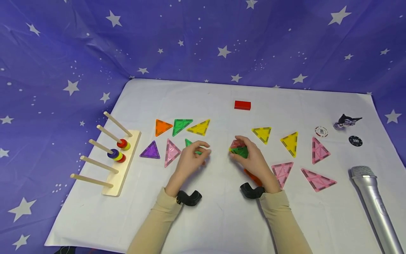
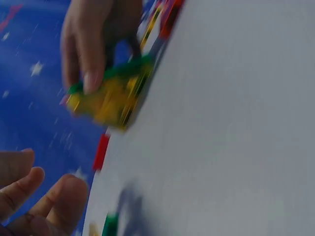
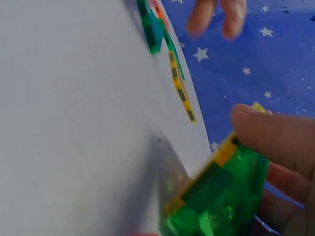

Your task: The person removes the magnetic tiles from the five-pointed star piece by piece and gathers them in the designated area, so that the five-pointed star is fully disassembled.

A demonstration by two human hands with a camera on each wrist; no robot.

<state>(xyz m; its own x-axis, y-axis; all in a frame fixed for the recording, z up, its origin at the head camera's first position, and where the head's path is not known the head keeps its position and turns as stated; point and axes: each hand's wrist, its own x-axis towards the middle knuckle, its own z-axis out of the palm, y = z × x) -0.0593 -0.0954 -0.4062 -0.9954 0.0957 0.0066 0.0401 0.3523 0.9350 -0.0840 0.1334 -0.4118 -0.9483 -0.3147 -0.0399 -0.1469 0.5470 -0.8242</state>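
My right hand [image 1: 253,160] grips a small stack or shape of see-through triangular magnetic tiles [image 1: 240,151], green and yellow with some pink showing, above the table's middle. In the left wrist view the thumb and fingers pinch these tiles [image 2: 110,98] at the edges. My left hand [image 1: 192,158] hovers to the left with loosely bent fingers and nothing visible between them. A green triangular tile [image 1: 188,143] is partly hidden behind those fingers; whether it lies flat I cannot tell. Below my right hand lies an orange tile [image 1: 253,177], partly covered by the wrist.
Left: purple [image 1: 150,151], pink [image 1: 171,153], orange [image 1: 162,127], green [image 1: 182,126] and yellow [image 1: 200,127] tiles, and a wooden peg stand [image 1: 127,176] with rings. Right: yellow [image 1: 262,134] and pink [image 1: 318,180] tiles, chips [image 1: 355,141], a figurine [image 1: 345,121], a microphone [image 1: 374,201]. Behind: a red block [image 1: 242,105].
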